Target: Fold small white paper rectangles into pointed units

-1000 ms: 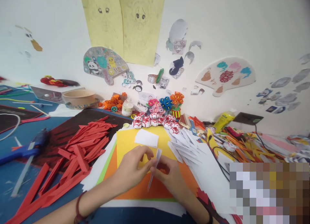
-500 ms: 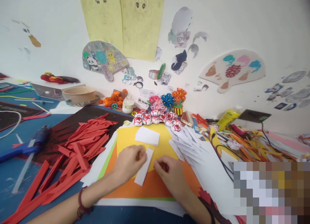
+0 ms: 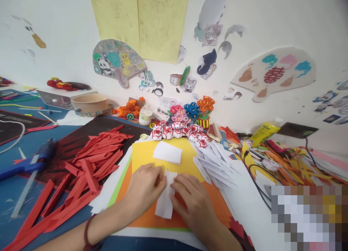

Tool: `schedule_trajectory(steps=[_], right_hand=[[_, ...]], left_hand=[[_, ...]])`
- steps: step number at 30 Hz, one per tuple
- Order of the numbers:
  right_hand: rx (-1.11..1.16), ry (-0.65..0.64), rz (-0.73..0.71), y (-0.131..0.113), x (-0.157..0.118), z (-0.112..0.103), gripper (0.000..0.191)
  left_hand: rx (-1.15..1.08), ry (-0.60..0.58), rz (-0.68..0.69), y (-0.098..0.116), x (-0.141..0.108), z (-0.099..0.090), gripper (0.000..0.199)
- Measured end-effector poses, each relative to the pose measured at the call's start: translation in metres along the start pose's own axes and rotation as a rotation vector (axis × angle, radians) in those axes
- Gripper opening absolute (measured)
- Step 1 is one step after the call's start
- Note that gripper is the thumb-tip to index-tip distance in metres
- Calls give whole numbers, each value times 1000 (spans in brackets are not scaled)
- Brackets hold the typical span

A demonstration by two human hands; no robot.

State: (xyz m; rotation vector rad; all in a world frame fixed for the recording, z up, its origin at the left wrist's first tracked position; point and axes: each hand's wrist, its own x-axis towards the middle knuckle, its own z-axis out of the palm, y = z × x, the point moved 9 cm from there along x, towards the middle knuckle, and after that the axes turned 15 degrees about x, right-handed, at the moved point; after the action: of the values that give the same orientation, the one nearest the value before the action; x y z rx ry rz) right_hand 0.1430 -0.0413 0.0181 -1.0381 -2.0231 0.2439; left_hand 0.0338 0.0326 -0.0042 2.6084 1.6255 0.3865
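Observation:
A strip of white paper point(image 3: 164, 204) lies lengthwise in front of me on the yellow and orange sheets, with a crease along it. My left hand point(image 3: 146, 187) pinches its left edge near the top, fingers curled in. On the other side, the fingers of my right hand point(image 3: 191, 196) are bent against the strip's right edge, the thumb lower down. Just beyond my hands rests a stack of white paper pieces point(image 3: 168, 153) on the yellow sheet point(image 3: 141, 155). The orange sheet point(image 3: 146, 216) shows beneath it.
Folded red paper strips point(image 3: 95, 160) are heaped on the left, beside a blue glue gun point(image 3: 32, 164). Folded white strips point(image 3: 217, 164) lie to the right. Red-and-white paper balls point(image 3: 178, 130) and flower pots stand at the back. A black cable point(image 3: 251, 171) curves at far right.
My right hand has moved left onto the strip's right edge, its fingers extending further. The white strip has turned more upright and looks wider. The view has shifted slightly.

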Motion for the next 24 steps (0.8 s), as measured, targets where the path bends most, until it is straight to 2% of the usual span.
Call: schedule_trajectory(steps=[4,9,13,17,20,22,24], right_hand=[[-17,-53,27,7,-2,7,26],[2,-74,49,9,-2,8,29],[-1,-77,50,9,-2,8,29],[-2,-76,57,11,-4,10,30],[-7,-81,62,12,-4,11,31],[-13,-86,60,12,-5,11,32],[-20,-85,60,12,-5,11,32]], left_hand=[[-24,-17,13,-1,3,-2,14],[2,-9,58,-2,11,-2,26],[51,104,117,1,12,-4,22],[193,249,305,18,1,-9,28],[247,288,468,30,-9,-11,25],[253,301,534,33,-13,-13,16],[251,298,570,35,-15,-14,17]])
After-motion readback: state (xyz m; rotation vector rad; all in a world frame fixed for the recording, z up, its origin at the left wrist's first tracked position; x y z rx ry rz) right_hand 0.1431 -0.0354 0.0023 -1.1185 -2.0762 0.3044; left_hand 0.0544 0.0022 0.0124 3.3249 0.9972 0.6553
